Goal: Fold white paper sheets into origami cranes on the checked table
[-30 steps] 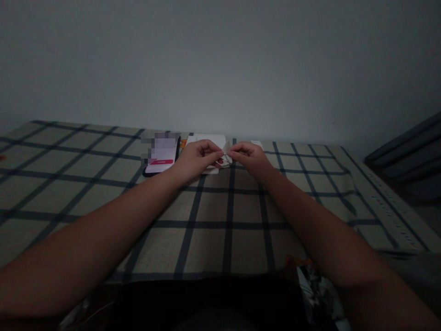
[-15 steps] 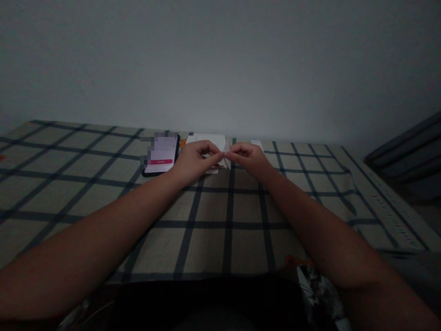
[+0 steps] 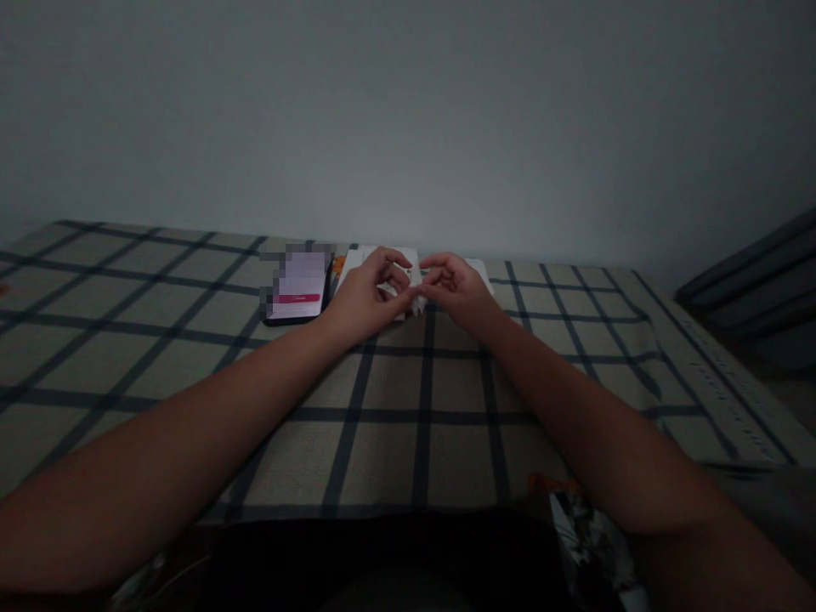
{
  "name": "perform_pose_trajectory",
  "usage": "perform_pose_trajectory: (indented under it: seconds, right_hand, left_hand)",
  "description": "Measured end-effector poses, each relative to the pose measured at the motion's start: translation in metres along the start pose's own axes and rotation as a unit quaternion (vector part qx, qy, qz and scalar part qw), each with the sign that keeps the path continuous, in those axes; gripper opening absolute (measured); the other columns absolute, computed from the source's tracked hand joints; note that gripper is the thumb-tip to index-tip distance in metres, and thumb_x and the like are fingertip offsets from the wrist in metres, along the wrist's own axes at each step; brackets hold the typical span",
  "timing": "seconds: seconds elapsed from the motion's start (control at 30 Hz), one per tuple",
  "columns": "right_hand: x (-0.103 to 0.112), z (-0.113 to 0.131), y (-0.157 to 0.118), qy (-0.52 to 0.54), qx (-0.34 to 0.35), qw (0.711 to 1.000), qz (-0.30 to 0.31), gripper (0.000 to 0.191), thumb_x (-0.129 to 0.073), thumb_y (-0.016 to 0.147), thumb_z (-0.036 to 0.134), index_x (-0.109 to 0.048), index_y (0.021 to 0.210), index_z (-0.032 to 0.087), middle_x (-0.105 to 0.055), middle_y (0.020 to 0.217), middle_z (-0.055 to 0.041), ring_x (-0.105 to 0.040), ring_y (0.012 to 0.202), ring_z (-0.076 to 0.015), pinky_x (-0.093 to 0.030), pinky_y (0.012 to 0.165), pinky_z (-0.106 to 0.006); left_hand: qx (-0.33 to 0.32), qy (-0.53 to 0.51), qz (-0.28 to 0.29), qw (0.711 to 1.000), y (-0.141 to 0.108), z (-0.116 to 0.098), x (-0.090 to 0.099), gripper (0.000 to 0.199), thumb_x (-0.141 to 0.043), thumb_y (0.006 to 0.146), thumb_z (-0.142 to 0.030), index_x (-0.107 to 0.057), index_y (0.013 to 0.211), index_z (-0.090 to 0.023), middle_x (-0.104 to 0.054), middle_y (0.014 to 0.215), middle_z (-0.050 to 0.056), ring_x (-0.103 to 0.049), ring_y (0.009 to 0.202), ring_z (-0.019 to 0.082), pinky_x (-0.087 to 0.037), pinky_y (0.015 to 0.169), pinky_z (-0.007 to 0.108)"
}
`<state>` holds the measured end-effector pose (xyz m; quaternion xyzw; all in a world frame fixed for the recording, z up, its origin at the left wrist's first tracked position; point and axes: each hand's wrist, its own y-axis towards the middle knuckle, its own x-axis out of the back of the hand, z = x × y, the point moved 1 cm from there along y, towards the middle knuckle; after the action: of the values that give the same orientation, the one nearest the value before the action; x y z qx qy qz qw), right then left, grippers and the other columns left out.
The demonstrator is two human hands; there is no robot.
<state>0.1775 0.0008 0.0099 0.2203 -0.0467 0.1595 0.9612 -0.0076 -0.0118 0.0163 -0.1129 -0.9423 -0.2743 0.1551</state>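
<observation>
Both hands meet near the far edge of the checked cloth, thumb tips almost touching. Between them is a small crumpled white paper piece (image 3: 418, 303). My left hand (image 3: 373, 293) has its thumb and curled fingers around the paper's left side. My right hand (image 3: 457, 286) pinches at its right side, the other fingers bent. Behind and under my left hand lies a white sheet or packet (image 3: 357, 257). Another white item (image 3: 479, 270) shows partly behind my right hand. To the left of my left hand lies a phone (image 3: 299, 285) with its screen lit.
A cream cloth with dark blue checks (image 3: 159, 340) covers the surface, which ends at a grey wall (image 3: 408, 119). Dark striped fabric (image 3: 758, 297) is at the far right. Near my body, a shiny patterned item (image 3: 592, 544) sits below my right forearm.
The fingers of both hands have lifted and spread a little above the thumbs. More of the white item behind my right hand now shows.
</observation>
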Motion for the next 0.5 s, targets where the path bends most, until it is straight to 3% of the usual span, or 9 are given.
perform_pose_trajectory:
  seconds: [0.33, 0.5]
  right_hand:
    - [-0.0006, 0.0028, -0.0011, -0.046, -0.035, 0.998, -0.031, 0.024, -0.072, 0.077, 0.039, -0.064, 0.083, 0.017, -0.066, 0.080, -0.0014, -0.059, 0.073, -0.0126, -0.049, 0.069, -0.028]
    - [0.0020, 0.0041, 0.0003, 0.012, -0.027, 0.998, -0.049, 0.027, -0.074, 0.076, 0.038, -0.060, 0.089, 0.018, -0.064, 0.081, -0.0002, -0.060, 0.075, -0.0121, -0.051, 0.073, -0.028]
  left_hand:
    - [-0.040, 0.079, -0.015, 0.996, -0.0018, -0.0020, 0.0030, 0.030, -0.069, 0.081, -0.026, -0.055, 0.108, -0.022, -0.065, 0.081, -0.002, -0.063, 0.066, 0.011, -0.048, 0.055, 0.019]
    - [-0.018, -0.080, -0.014, 0.996, 0.0011, 0.0025, 0.0001, 0.031, -0.064, 0.086, -0.026, -0.050, 0.114, -0.024, -0.065, 0.082, -0.003, -0.067, 0.074, 0.012, -0.054, 0.066, 0.024]
